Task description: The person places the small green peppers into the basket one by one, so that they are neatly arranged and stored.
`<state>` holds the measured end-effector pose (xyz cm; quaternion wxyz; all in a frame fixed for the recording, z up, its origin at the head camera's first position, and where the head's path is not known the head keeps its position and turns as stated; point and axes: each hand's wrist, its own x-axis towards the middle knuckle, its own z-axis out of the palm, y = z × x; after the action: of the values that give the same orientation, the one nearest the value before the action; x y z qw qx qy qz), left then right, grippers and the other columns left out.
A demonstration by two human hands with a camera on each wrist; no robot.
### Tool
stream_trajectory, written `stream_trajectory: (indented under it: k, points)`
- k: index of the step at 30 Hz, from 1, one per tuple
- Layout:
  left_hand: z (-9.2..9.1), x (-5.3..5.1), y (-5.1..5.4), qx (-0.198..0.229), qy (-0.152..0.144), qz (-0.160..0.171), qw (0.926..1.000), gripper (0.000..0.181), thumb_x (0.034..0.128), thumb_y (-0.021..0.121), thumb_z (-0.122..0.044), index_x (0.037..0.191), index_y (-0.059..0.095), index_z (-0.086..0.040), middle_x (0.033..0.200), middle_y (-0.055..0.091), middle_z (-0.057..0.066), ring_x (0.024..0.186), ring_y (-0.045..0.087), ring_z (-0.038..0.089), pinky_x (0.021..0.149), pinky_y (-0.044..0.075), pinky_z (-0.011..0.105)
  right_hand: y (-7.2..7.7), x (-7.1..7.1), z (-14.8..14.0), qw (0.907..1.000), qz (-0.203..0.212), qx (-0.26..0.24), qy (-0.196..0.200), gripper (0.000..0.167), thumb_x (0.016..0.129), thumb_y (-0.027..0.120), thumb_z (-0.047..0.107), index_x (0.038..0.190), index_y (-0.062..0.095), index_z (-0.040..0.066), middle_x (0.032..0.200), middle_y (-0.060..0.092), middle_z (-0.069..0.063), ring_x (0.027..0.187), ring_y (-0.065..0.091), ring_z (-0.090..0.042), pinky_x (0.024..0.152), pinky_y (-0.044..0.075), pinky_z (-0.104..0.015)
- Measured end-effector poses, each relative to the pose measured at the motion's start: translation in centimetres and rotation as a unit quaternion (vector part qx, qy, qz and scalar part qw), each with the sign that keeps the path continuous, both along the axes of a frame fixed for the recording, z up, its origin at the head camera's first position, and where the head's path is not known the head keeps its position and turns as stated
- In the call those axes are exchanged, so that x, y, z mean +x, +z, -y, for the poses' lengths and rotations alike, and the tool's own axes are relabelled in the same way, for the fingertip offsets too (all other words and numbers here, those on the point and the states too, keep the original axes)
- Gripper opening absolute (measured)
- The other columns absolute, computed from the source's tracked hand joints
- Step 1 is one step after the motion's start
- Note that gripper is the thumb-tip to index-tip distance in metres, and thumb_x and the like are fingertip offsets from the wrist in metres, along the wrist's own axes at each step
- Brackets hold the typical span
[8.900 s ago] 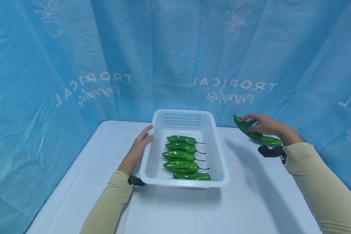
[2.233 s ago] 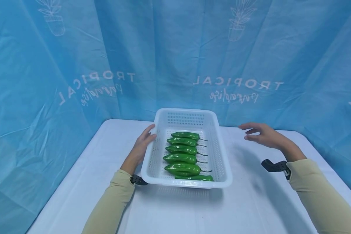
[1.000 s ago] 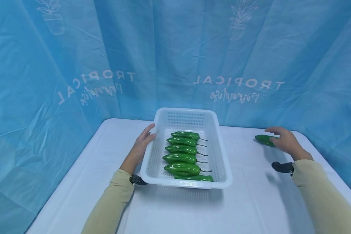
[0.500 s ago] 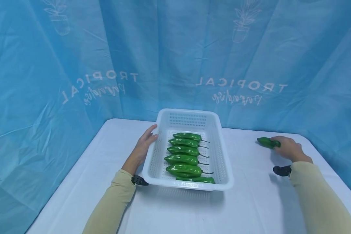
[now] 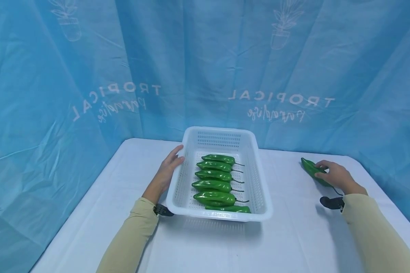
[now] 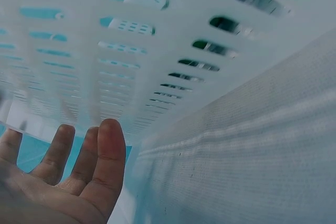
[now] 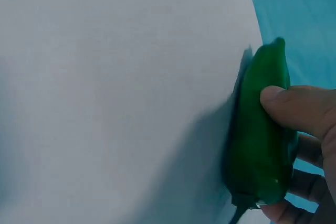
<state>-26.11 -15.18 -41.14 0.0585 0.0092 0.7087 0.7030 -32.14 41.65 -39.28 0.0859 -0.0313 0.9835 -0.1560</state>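
Observation:
A white perforated plastic basket (image 5: 264, 189) stands mid-table in the head view. Several glossy green chili peppers (image 5: 213, 185) lie in a row inside it, stems to the right. My left hand (image 5: 165, 170) rests against the basket's left side. In the left wrist view its fingers (image 6: 109, 156) extend loosely beside the slotted wall (image 6: 184, 3). At the table's far right, my right hand (image 5: 338, 175) pinches another green chili pepper (image 5: 308, 167). Up close in the right wrist view, the thumb (image 7: 296, 106) presses on this pepper's (image 7: 257, 150) side, with the other fingers behind it.
A white cloth covers the table (image 5: 294, 235). Behind and at both sides hangs a blue curtain (image 5: 212, 76) with printed lettering. A stretch of table lies between the basket and the right hand.
Earlier, my right hand carried one pepper over and the basket gained it. It then reached right to the pepper on the table, which now slants in its grip. The left hand stays put.

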Motion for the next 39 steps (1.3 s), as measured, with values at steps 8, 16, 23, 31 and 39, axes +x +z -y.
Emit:
stream_trajectory:
  k: [8, 16, 23, 31, 39]
  points:
    - [0.0, -0.1, 0.2, -0.007, -0.001, -0.006, 1.0, 0.058, 0.1012, 0.049, -0.044, 0.154, 0.026, -0.041, 0.158, 0.035, 0.008, 0.136, 0.049, 0.04, 0.101, 0.053, 0.055, -0.3, 1.0, 0.1, 0.9995, 0.015, -0.011, 0.027, 0.053, 0.095, 0.063, 0.029, 0.138, 0.047, 0.001, 0.135, 0.04, -0.042, 0.113, 0.045, -0.056, 0.088, 0.048, -0.069]
    - [0.0, -0.1, 0.2, 0.001, -0.007, -0.007, 0.9999, 0.059, 0.1017, 0.049, -0.043, 0.155, 0.025, -0.038, 0.161, 0.03, 0.008, 0.137, 0.047, 0.041, 0.103, 0.051, 0.056, 0.2, 1.7, 0.2, 0.9978, 0.048, -0.031, 0.032, 0.045, 0.1, 0.05, 0.024, 0.137, 0.047, -0.001, 0.133, 0.04, -0.045, 0.11, 0.048, -0.056, 0.083, 0.053, -0.06]
    - [0.1, -0.2, 0.0, 0.002, -0.006, -0.008, 0.9999, 0.058, 0.1024, 0.048, -0.042, 0.155, 0.025, -0.038, 0.158, 0.033, 0.01, 0.137, 0.048, 0.041, 0.102, 0.052, 0.055, 0.5, 1.7, 0.2, 0.9973, 0.058, -0.034, 0.029, 0.044, 0.099, 0.052, 0.02, 0.137, 0.048, -0.001, 0.134, 0.038, -0.046, 0.11, 0.048, -0.056, 0.083, 0.053, -0.06]
    - [0.1, -0.2, -0.2, 0.007, -0.008, -0.013, 0.9999, 0.057, 0.1022, 0.048, -0.041, 0.155, 0.027, -0.038, 0.158, 0.034, 0.01, 0.137, 0.048, 0.041, 0.102, 0.052, 0.056, 0.4, 1.8, 0.1, 0.9964, 0.07, -0.041, 0.023, 0.049, 0.098, 0.055, 0.024, 0.14, 0.046, -0.001, 0.136, 0.037, -0.045, 0.113, 0.048, -0.055, 0.084, 0.054, -0.059]
    - [0.0, -0.1, -0.2, 0.013, -0.006, -0.013, 0.9998, 0.059, 0.1013, 0.05, -0.041, 0.155, 0.026, -0.038, 0.159, 0.032, 0.008, 0.137, 0.047, 0.04, 0.102, 0.052, 0.056, 0.3, 2.8, 0.5, 0.9976, 0.044, -0.046, 0.028, 0.048, 0.098, 0.057, 0.023, 0.138, 0.048, -0.001, 0.131, 0.043, -0.044, 0.106, 0.055, -0.05, 0.078, 0.058, -0.05]
